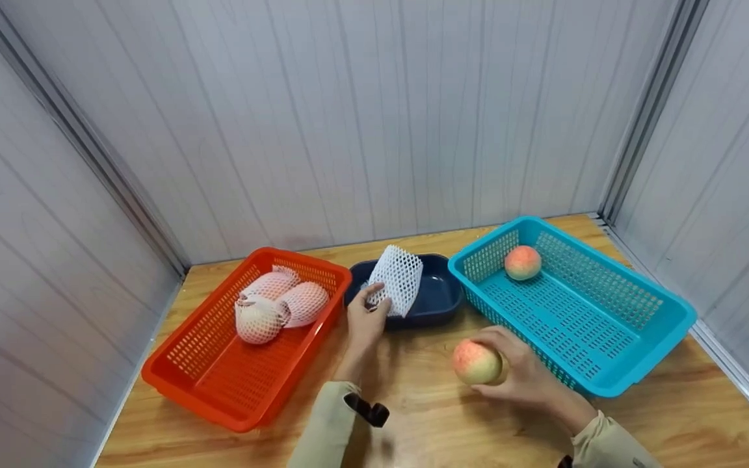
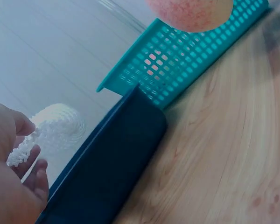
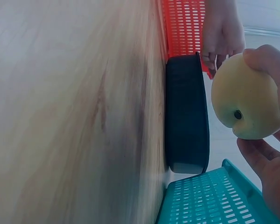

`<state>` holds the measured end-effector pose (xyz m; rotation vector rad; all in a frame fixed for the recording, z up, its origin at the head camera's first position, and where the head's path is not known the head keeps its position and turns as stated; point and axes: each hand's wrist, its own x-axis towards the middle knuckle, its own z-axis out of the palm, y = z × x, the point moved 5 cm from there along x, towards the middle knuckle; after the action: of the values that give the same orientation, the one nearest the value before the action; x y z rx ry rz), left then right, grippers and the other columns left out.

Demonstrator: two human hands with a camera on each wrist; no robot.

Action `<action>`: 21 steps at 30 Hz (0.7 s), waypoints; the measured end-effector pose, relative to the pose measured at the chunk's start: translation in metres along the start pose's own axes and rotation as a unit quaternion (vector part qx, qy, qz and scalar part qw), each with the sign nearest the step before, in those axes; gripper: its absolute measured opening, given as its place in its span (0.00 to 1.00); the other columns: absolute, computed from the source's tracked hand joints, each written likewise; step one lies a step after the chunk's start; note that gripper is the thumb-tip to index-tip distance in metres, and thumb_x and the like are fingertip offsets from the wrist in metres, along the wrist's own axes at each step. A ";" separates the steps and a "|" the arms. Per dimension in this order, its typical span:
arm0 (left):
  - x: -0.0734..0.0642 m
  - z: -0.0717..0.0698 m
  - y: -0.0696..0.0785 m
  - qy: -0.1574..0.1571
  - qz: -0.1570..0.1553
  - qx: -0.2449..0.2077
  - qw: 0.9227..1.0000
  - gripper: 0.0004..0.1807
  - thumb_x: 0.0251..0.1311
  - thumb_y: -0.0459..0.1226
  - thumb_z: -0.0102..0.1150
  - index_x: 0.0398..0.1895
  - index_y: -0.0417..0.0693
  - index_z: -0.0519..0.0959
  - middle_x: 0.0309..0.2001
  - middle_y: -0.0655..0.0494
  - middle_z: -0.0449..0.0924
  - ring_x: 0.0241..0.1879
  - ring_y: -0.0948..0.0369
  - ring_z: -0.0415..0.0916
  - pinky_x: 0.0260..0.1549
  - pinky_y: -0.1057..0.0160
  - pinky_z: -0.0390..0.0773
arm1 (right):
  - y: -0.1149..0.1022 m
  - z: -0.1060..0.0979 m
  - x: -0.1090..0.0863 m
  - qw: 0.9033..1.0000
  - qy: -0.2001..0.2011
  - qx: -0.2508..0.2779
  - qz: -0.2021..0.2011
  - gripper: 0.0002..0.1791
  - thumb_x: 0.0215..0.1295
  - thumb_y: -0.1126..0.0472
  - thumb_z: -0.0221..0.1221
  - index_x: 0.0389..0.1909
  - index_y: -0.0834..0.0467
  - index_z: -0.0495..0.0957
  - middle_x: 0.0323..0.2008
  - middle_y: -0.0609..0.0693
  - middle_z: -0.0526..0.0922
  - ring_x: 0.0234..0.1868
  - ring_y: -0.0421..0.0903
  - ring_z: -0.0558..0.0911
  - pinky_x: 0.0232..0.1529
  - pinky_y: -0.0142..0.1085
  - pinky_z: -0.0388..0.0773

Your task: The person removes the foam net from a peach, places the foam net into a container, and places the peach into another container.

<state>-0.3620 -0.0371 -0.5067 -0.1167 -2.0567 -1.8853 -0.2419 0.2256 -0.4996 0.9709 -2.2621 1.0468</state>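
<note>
My left hand point(image 1: 368, 322) pinches a white foam net sleeve point(image 1: 402, 276) by its near edge, holding it over the dark blue bowl point(image 1: 436, 316). In the left wrist view the sleeve point(image 2: 60, 126) shows between thumb and fingers. My right hand point(image 1: 521, 370) grips a pink and yellow peach point(image 1: 472, 361) above the table, just left of the turquoise basket point(image 1: 641, 370). The right wrist view shows this peach point(image 3: 245, 100) from its stem end, thumb on one side and fingers on the other. Another peach point(image 1: 523, 262) lies in the turquoise basket's far left corner.
On the left stands a red basket point(image 1: 218, 413) with several peaches in foam nets point(image 1: 261, 322) inside. The blue bowl sits between the two baskets. Pale panel walls point(image 1: 381, 117) enclose the wooden table point(image 1: 426, 416) at the back and both sides.
</note>
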 end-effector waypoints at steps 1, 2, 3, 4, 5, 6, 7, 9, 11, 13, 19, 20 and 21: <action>0.002 0.001 0.000 0.000 0.002 0.016 1.000 0.18 0.52 0.24 0.63 0.48 0.34 0.80 0.47 0.41 0.80 0.38 0.55 0.75 0.37 0.65 0.76 | 0.000 0.000 -0.001 1.000 -0.001 0.002 0.003 0.41 0.36 0.57 0.80 0.57 0.52 0.74 0.52 0.47 0.75 0.50 0.45 0.76 0.44 0.41 0.79; 0.003 0.001 0.000 0.000 0.004 0.035 0.999 0.18 0.52 0.25 0.63 0.49 0.36 0.81 0.48 0.42 0.80 0.40 0.55 0.75 0.40 0.63 0.76 | 0.000 0.000 -0.001 1.000 -0.003 0.002 0.006 0.41 0.37 0.57 0.79 0.57 0.52 0.74 0.52 0.47 0.75 0.50 0.45 0.76 0.44 0.41 0.78; 0.004 0.001 0.000 0.000 0.004 0.054 0.999 0.18 0.52 0.27 0.63 0.49 0.38 0.81 0.48 0.43 0.81 0.42 0.54 0.75 0.42 0.61 0.75 | 0.000 0.000 -0.001 1.000 -0.003 0.003 0.007 0.41 0.37 0.57 0.79 0.57 0.51 0.74 0.52 0.47 0.75 0.50 0.45 0.76 0.44 0.41 0.78; 0.005 0.002 0.001 -0.001 0.005 0.072 0.997 0.18 0.52 0.28 0.63 0.50 0.39 0.81 0.48 0.44 0.81 0.43 0.54 0.76 0.44 0.59 0.75 | 0.000 0.001 -0.002 1.000 -0.004 0.003 0.009 0.41 0.37 0.57 0.79 0.57 0.51 0.74 0.52 0.47 0.75 0.50 0.45 0.76 0.44 0.41 0.78; 0.007 0.002 0.001 -0.004 0.004 0.087 0.996 0.18 0.53 0.29 0.64 0.50 0.41 0.81 0.49 0.44 0.81 0.44 0.53 0.76 0.46 0.58 0.75 | 0.001 0.001 -0.002 1.000 -0.006 0.004 0.012 0.40 0.37 0.57 0.79 0.57 0.51 0.74 0.52 0.47 0.75 0.50 0.45 0.76 0.44 0.41 0.78; 0.007 0.003 0.001 -0.007 0.003 0.105 0.994 0.18 0.53 0.30 0.64 0.50 0.43 0.81 0.49 0.45 0.81 0.46 0.54 0.75 0.47 0.56 0.74 | 0.001 0.001 -0.002 1.000 -0.007 0.004 0.012 0.40 0.38 0.57 0.79 0.57 0.51 0.74 0.52 0.47 0.75 0.49 0.45 0.76 0.44 0.41 0.79; 0.008 0.004 0.001 -0.011 0.005 0.123 0.992 0.19 0.54 0.31 0.64 0.51 0.44 0.81 0.50 0.47 0.81 0.48 0.54 0.75 0.50 0.55 0.73 | 0.001 0.001 -0.003 1.000 -0.009 0.003 0.014 0.40 0.38 0.57 0.79 0.57 0.51 0.74 0.52 0.46 0.75 0.50 0.44 0.76 0.44 0.41 0.78; 0.010 0.007 0.002 -0.022 0.010 0.151 0.988 0.19 0.55 0.34 0.65 0.52 0.46 0.81 0.52 0.48 0.80 0.51 0.54 0.75 0.53 0.53 0.71 | 0.002 0.001 -0.003 1.000 -0.009 0.001 0.015 0.40 0.37 0.56 0.79 0.57 0.51 0.74 0.52 0.46 0.75 0.49 0.44 0.76 0.44 0.41 0.78; 0.011 0.011 0.002 -0.038 0.017 0.169 0.985 0.19 0.56 0.36 0.65 0.53 0.47 0.81 0.53 0.50 0.80 0.53 0.54 0.74 0.56 0.50 0.68 | 0.002 0.001 -0.004 1.000 -0.009 -0.001 0.013 0.40 0.37 0.56 0.79 0.57 0.52 0.74 0.52 0.46 0.75 0.50 0.44 0.76 0.44 0.41 0.78; 0.011 0.016 0.003 -0.057 0.021 0.188 0.980 0.20 0.57 0.37 0.64 0.54 0.47 0.81 0.53 0.50 0.80 0.54 0.53 0.74 0.56 0.47 0.64 | 0.001 0.002 -0.004 1.000 -0.005 -0.001 0.004 0.41 0.36 0.56 0.79 0.56 0.53 0.75 0.51 0.48 0.76 0.50 0.44 0.76 0.43 0.41 0.79; 0.009 0.030 -0.004 -0.115 0.017 0.247 0.962 0.23 0.60 0.41 0.62 0.58 0.46 0.78 0.51 0.49 0.80 0.55 0.51 0.72 0.54 0.43 0.57 | 0.001 0.003 -0.003 1.000 0.007 0.000 -0.012 0.41 0.34 0.57 0.80 0.55 0.56 0.75 0.50 0.50 0.77 0.48 0.45 0.76 0.42 0.41 0.79; 0.009 0.031 -0.006 -0.122 0.014 0.258 0.958 0.24 0.60 0.42 0.62 0.59 0.46 0.77 0.51 0.49 0.80 0.55 0.51 0.72 0.55 0.43 0.55 | 0.002 0.003 -0.003 1.000 0.007 -0.001 -0.010 0.41 0.34 0.57 0.80 0.55 0.56 0.75 0.50 0.49 0.76 0.48 0.45 0.77 0.42 0.41 0.79; 0.009 0.032 -0.007 -0.129 0.012 0.268 0.955 0.24 0.60 0.43 0.62 0.59 0.46 0.77 0.51 0.49 0.80 0.55 0.51 0.72 0.55 0.43 0.54 | 0.002 0.003 -0.004 1.000 0.006 -0.001 -0.006 0.41 0.34 0.57 0.80 0.55 0.56 0.75 0.50 0.49 0.76 0.48 0.45 0.77 0.42 0.42 0.80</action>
<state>-0.3788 -0.0081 -0.5128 -0.2580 -2.6519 -1.2869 -0.2413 0.2254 -0.5051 0.9743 -2.2438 1.0420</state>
